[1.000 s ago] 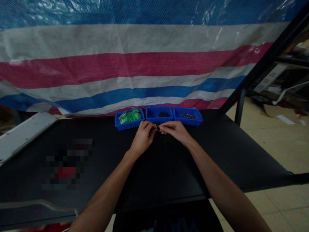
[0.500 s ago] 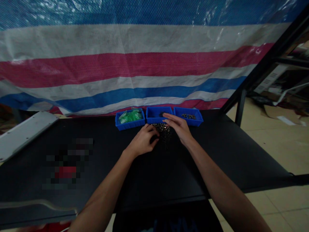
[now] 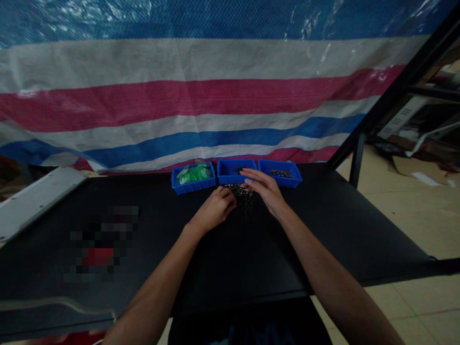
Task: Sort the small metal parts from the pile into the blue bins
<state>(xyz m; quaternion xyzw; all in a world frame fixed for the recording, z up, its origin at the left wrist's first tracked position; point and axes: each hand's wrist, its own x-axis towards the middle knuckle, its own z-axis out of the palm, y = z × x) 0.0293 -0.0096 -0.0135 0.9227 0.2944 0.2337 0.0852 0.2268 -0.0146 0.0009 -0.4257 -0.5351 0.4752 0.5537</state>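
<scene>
A pile of small dark and shiny metal parts point(image 3: 246, 199) lies on the black table, in front of the middle blue bin point(image 3: 237, 179). My left hand point(image 3: 216, 207) is at the pile's left edge, its fingers curled together; what they hold, if anything, is too small to name. Over the pile's right side and the bin's front edge is my right hand point(image 3: 266, 190), fingers stretched forward and slightly apart. Some dark parts lie in the middle bin by its fingertips. The right blue bin point(image 3: 293, 180) holds small metal pieces, and the left blue bin point(image 3: 196, 185) holds green plastic bags.
Behind the bins hangs a striped tarp point(image 3: 201, 96). A white metal panel point(image 3: 39, 199) rests at the table's left. Something blurred out, partly red point(image 3: 97, 256), lies on the left of the black table point(image 3: 269, 258). A black metal frame point(image 3: 357, 160) stands at the right.
The fingers of my left hand have closed together at the pile. My right hand has shifted very slightly left, its fingers still stretched.
</scene>
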